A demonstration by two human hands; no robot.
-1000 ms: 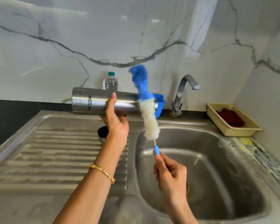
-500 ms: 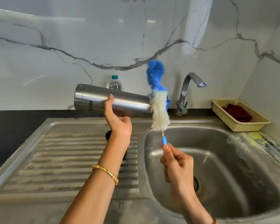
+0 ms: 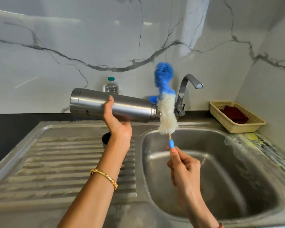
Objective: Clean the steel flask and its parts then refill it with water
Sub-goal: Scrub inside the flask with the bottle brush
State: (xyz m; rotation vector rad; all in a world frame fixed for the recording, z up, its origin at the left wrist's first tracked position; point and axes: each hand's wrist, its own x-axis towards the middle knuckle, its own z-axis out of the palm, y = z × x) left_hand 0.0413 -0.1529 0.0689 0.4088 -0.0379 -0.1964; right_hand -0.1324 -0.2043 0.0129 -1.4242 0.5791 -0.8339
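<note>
My left hand (image 3: 118, 125) grips the steel flask (image 3: 92, 104) around its middle, holding it nearly level above the drainboard with its open mouth pointing right toward the basin. My right hand (image 3: 183, 167) pinches the blue handle tip of a bottle brush (image 3: 165, 102). The brush stands upright, blue bristles on top and white bristles below, right at the flask's mouth and outside it. A small dark cup or lid (image 3: 105, 138) sits on the drainboard, partly hidden behind my left wrist.
The sink basin (image 3: 220, 170) lies below my right hand, with the ribbed drainboard (image 3: 56, 162) to its left. A tap (image 3: 186, 89) stands behind the brush. A plastic water bottle (image 3: 111, 86) and a blue holder (image 3: 152, 98) sit by the wall. A beige basket (image 3: 252, 122) holds a red cloth.
The flask's mouth end has tipped slightly lower. The brush has shifted right across the flask's mouth, staying upright and outside it.
</note>
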